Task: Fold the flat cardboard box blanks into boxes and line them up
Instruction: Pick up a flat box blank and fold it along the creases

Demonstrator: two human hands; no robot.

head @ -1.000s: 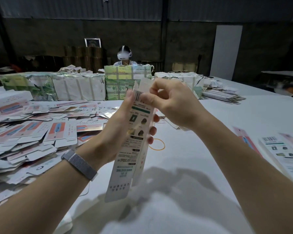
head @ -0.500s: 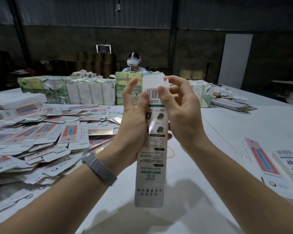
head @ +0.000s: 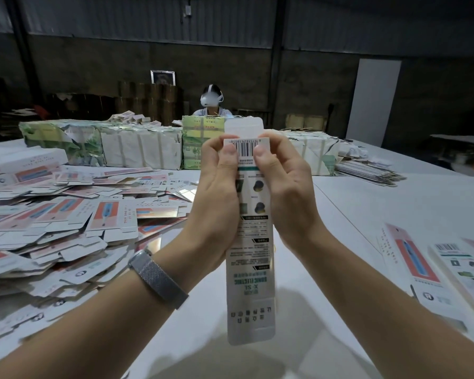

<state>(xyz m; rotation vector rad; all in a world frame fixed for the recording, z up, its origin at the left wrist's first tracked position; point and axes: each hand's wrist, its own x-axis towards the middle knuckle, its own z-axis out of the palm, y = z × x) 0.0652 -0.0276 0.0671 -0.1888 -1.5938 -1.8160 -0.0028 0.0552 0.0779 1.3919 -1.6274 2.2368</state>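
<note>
Left hand (head: 216,192), right hand (head: 288,192) raised together, thumbs up, fingers curled

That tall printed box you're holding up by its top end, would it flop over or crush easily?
Probably fairly stiff: the box hangs straight below the left hand and right hand, which pinch only its upper part. Likely light too, since fingertips alone carry it. Its thin card walls and the open top flap would probably dent under a hard squeeze.

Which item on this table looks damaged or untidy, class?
The green wrapped bundle at the far left has torn, ragged wrapping. The flat blanks lie in a loose, overlapping heap rather than a stack.
</note>
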